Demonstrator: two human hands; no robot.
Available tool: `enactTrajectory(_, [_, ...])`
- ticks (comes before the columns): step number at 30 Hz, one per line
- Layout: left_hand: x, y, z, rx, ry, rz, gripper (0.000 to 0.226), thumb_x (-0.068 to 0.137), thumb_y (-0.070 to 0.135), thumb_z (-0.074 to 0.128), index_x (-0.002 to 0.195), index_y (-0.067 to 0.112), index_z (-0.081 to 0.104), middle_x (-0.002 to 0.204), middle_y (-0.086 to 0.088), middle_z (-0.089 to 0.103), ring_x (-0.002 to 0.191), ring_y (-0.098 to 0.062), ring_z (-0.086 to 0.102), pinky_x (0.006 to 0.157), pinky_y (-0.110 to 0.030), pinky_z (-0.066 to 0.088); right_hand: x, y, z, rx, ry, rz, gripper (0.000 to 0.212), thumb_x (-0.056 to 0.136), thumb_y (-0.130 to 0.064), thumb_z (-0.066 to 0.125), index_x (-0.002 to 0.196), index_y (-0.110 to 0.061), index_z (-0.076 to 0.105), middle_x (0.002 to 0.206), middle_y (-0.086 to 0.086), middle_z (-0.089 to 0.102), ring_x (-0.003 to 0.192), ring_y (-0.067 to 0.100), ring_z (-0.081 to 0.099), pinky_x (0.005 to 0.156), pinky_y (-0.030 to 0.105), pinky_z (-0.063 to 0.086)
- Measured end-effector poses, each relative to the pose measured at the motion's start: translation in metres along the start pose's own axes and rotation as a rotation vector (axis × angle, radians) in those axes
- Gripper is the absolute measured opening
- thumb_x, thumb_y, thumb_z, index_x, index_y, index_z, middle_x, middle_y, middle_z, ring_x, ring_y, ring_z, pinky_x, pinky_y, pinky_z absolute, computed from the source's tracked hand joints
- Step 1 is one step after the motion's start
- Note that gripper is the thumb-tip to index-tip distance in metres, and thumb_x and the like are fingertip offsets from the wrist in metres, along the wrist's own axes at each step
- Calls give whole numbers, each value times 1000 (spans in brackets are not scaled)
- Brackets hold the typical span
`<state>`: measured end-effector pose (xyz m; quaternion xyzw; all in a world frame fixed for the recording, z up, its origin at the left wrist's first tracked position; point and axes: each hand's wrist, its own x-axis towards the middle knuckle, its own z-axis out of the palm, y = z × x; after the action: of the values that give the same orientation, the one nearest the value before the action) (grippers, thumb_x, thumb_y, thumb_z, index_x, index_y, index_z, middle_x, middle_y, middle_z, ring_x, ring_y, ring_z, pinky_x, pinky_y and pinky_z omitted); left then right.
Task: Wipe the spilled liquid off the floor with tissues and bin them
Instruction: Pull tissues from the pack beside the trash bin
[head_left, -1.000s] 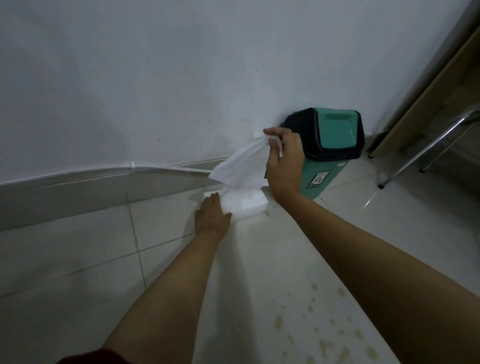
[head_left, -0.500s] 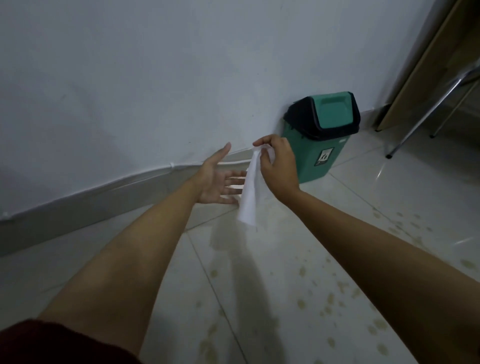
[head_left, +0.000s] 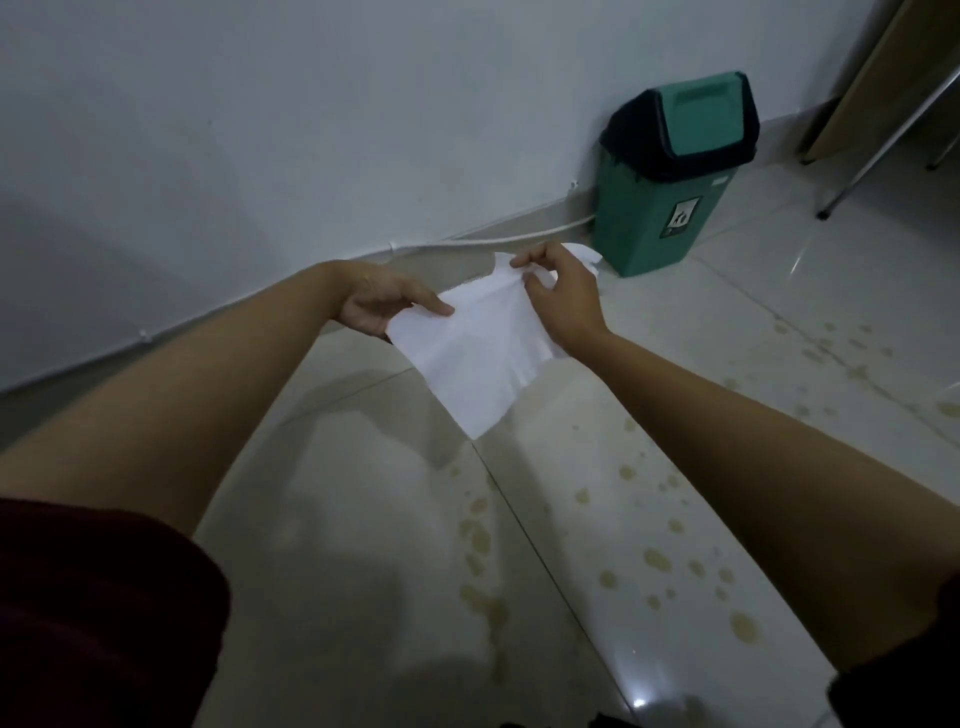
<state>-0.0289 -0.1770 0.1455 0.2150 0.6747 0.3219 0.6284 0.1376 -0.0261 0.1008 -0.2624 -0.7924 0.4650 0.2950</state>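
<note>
A white tissue is stretched in the air between both hands, above the floor. My left hand pinches its left edge and my right hand pinches its upper right corner. Yellowish drops of spilled liquid are scattered over the pale floor tiles below and to the right of my hands. A green bin with a black rim and a green swing lid stands against the wall, beyond my right hand.
A white wall with a grey skirting and a thin white cable runs along the back. At the far right are a wooden panel and metal chair legs.
The tissue came off the pack on the floor and is now spread between both hands. My left hand rose from the pack and took hold of the tissue. The view shifted left and back.
</note>
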Motion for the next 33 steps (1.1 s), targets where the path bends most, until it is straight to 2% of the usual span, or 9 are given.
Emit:
enactTrajectory(2, [-4,-16,5,-25,12,-12,29,90,19,55,117,7,59,105,-7,69,86,-16,69,82,-29,56,-16,9,8,22,-34,33,15,94,-11,51,91,-21,62,101,-8,61,97,11,56,90,23,43])
enactTrajectory(5, [-1,-58,19,-59,72,-5,37,92,18,55,126,5,53,116,-10,65,97,-19,63,87,-29,53,-45,27,18,22,-85,100,19,93,-11,51,87,-23,64,107,-1,61,100,15,56,93,28,45])
enactTrajectory(8, [6,-108,37,-166,60,9,33,94,15,51,126,4,52,123,-13,61,104,-23,60,90,-31,52,-78,49,27,-49,-152,154,21,94,-13,51,85,-24,67,107,1,60,97,13,53,87,25,40])
enactTrajectory(11, [9,-146,54,-176,62,6,27,96,17,50,120,7,53,115,-13,59,97,-23,59,82,-30,56,-109,70,34,-99,-239,183,24,93,-12,51,86,-21,72,110,3,61,96,11,51,86,23,36])
enactTrajectory(15, [18,-185,69,7,320,13,37,90,28,62,122,10,56,115,-13,61,103,-30,60,86,-41,53,-135,92,41,-132,-273,204,23,94,-13,52,93,-21,74,112,6,61,98,12,53,87,20,35])
enactTrajectory(18, [28,-202,75,143,515,115,32,86,28,67,108,5,67,102,-9,65,94,-27,63,74,-30,52,-145,105,45,-146,-273,169,21,95,-16,52,100,-21,72,111,3,61,99,12,55,88,19,37])
enactTrajectory(22, [44,-216,82,279,634,193,21,81,29,73,91,10,70,92,-3,65,83,-19,59,63,-20,42,-145,118,51,-189,-270,124,25,97,-16,49,109,-22,70,113,-2,60,96,7,54,86,19,42])
enactTrajectory(26, [57,-224,87,365,721,185,23,78,36,73,88,19,61,93,1,63,83,-15,57,62,-22,41,-141,126,55,-246,-257,110,27,98,-16,47,112,-24,68,113,-4,61,99,12,58,85,25,47])
enactTrajectory(33, [69,-225,83,462,808,200,13,82,27,67,90,17,65,93,-2,65,81,-17,57,62,-24,37,-114,134,66,-452,-302,45,32,99,-13,44,119,-23,67,122,1,63,110,21,51,93,26,37])
